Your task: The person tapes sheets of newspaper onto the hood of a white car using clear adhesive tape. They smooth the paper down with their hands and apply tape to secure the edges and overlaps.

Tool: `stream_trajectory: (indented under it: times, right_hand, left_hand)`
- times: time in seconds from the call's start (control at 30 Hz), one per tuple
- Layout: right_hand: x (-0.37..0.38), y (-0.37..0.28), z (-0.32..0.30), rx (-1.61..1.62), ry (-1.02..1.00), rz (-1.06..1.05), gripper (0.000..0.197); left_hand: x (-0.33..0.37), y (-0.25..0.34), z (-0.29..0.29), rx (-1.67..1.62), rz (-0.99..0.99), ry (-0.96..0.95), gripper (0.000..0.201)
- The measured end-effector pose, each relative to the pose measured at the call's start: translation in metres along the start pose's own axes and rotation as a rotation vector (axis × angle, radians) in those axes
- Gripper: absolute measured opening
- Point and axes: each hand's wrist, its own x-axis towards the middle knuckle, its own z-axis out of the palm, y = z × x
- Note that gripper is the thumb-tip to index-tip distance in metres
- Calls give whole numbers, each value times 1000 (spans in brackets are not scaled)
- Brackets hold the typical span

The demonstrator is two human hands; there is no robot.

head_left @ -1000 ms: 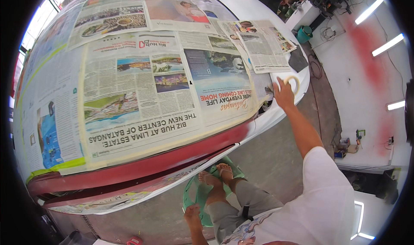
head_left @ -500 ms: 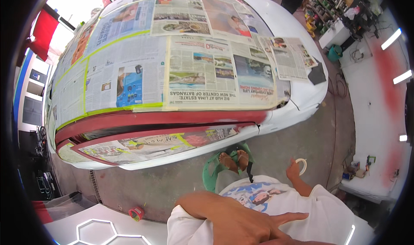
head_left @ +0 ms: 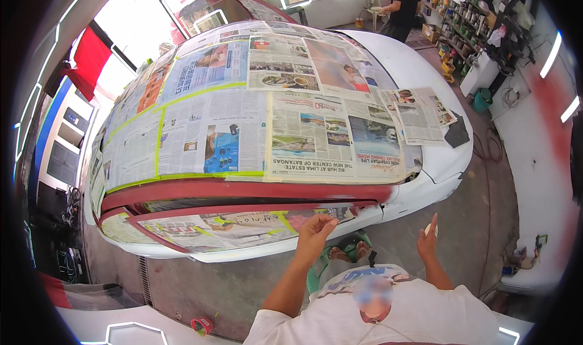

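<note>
My left hand (head_left: 316,233) is raised in front of the car's side, thumb and fingers pinched together; whether anything thin is between them, I cannot make out. My right hand (head_left: 427,243) is out to the right, one finger pointing up, with a roll of masking tape (head_left: 430,230) held in it and partly hidden by the fingers. Ahead stands a white car (head_left: 419,190) with a red roof edge (head_left: 243,191). Newspaper sheets (head_left: 206,117) cover its roof and glass, joined with yellow-green masking tape (head_left: 156,145). More newspaper (head_left: 225,228) covers the side window.
My feet are on a green stool (head_left: 313,279) beside the car. A small red tub (head_left: 201,326) sits behind at the lower left. At the far right are shelves of cans (head_left: 467,26), a teal bucket (head_left: 481,100), a hose (head_left: 487,145) and another person (head_left: 404,8).
My left hand has gone from close across my chest out toward the car, fingers now pinched. The right hand still has the tape roll. The view has tilted up, showing more beyond the car.
</note>
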Motion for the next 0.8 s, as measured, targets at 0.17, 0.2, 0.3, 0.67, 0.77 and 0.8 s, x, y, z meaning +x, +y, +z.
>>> stream_trajectory:
  times: [0.17,0.2,0.3,0.67,0.77,0.8]
  right_hand:
    - [15,-44,8,161,-88,-194,86]
    - [21,-47,15,172,-100,-208,85]
    - [30,-87,9,165,-229,-157,85]
    - [52,-108,20,461,-254,-300,78]
    - [56,-97,24,566,-256,-259,77]
    - [55,-96,24,580,-273,-238,78]
  left_hand:
    - [-10,-5,-8,126,-32,32,20]
    - [-11,-3,-5,155,-27,38,20]
    - [-14,9,10,225,4,34,23]
    - [-6,-10,39,451,9,-132,27]
    - [-12,-12,41,491,-39,-153,32]
    - [-14,-13,42,484,-51,-168,34]
